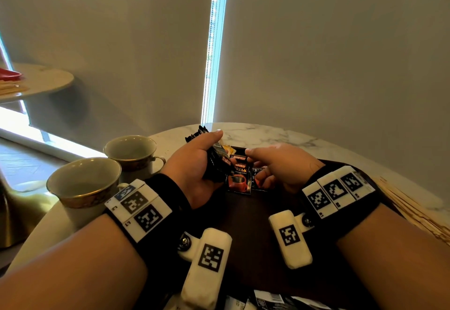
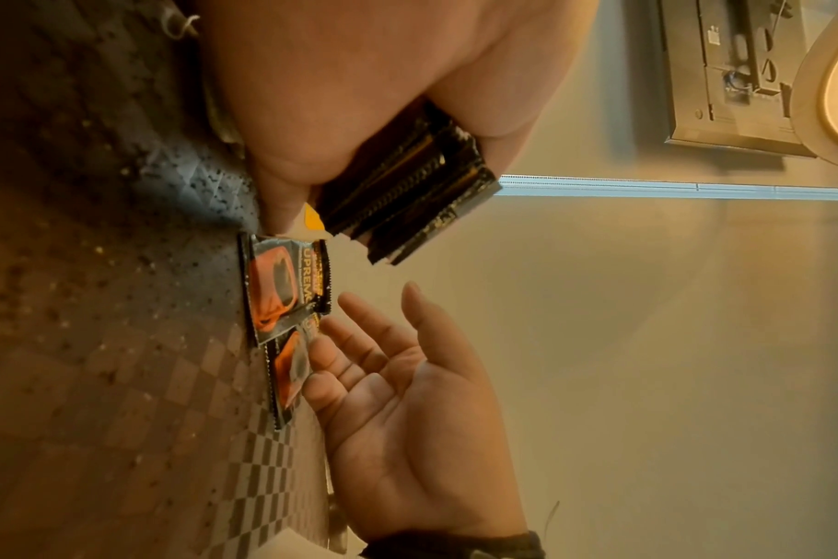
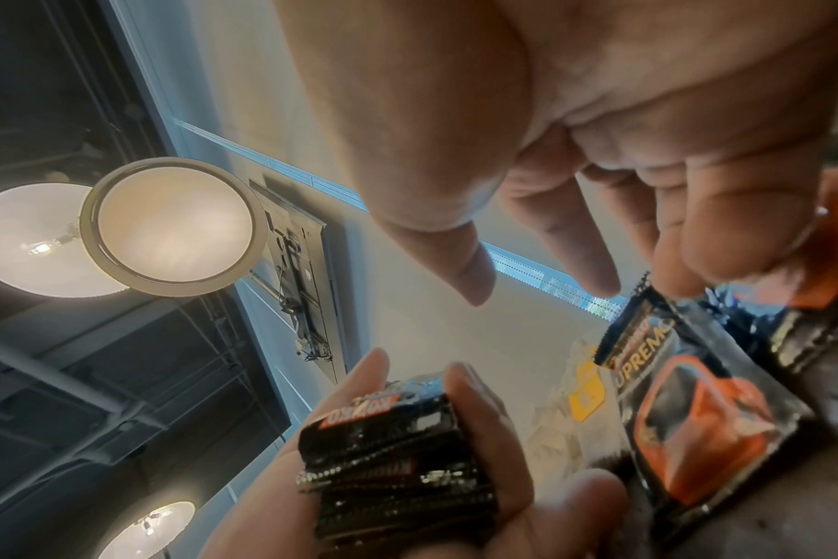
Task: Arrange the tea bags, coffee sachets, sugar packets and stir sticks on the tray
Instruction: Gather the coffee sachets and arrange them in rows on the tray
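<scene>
A thick stack of black foil coffee sachets (image 1: 215, 163) is clamped in the left hand (image 1: 194, 163) at the centre of the head view, fingers and thumb curled round it, presumably as a supply from which single sachets are dealt. The right hand (image 1: 280, 166), just right of it, is held with fingers relaxed and spread, the tips resting on a black-and-orange sachet (image 1: 258, 178) lying on the dark brown tray (image 1: 255, 224), likely to square it beside its neighbour (image 1: 239, 178). Two sachets are counted laid flat side by side; the stack's number cannot be told. A yellow-tagged packet (image 3: 587, 393) shows behind them. Two gold-rimmed ceramic cups (image 1: 85, 183) stand at the left, and pale wooden stir sticks (image 1: 414, 210) lie at the right edge.
</scene>
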A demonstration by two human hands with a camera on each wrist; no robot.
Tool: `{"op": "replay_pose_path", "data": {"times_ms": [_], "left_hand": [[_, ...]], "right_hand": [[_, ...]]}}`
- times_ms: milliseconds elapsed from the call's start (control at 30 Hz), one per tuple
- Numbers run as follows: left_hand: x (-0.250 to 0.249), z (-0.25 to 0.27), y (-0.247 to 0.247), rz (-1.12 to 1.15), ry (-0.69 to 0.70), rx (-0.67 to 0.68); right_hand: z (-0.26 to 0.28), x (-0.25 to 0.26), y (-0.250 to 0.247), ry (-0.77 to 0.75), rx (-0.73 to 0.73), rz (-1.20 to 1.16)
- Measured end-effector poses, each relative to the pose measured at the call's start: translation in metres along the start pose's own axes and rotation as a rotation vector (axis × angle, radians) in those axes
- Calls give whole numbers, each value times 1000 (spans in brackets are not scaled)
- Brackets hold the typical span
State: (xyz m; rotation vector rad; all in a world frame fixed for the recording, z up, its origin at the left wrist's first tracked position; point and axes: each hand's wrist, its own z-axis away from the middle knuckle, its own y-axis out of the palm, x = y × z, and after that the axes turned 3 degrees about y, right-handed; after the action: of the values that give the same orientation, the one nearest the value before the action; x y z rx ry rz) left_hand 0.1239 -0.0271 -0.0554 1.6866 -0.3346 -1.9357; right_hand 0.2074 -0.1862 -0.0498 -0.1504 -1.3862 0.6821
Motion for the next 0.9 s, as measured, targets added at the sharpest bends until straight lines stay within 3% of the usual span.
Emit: {"op": "replay_pose_path", "data": {"times_ms": [233, 467, 900], "left_hand": [[-1, 0, 0, -10, -3, -26], [-15, 6, 2, 30, 40, 12], [-27, 21, 0, 96, 85, 18]], "right_hand": [[3, 4, -8, 17, 66, -89], [11, 19, -29, -48, 30, -104], [-5, 44, -17, 22, 21, 657]]}}
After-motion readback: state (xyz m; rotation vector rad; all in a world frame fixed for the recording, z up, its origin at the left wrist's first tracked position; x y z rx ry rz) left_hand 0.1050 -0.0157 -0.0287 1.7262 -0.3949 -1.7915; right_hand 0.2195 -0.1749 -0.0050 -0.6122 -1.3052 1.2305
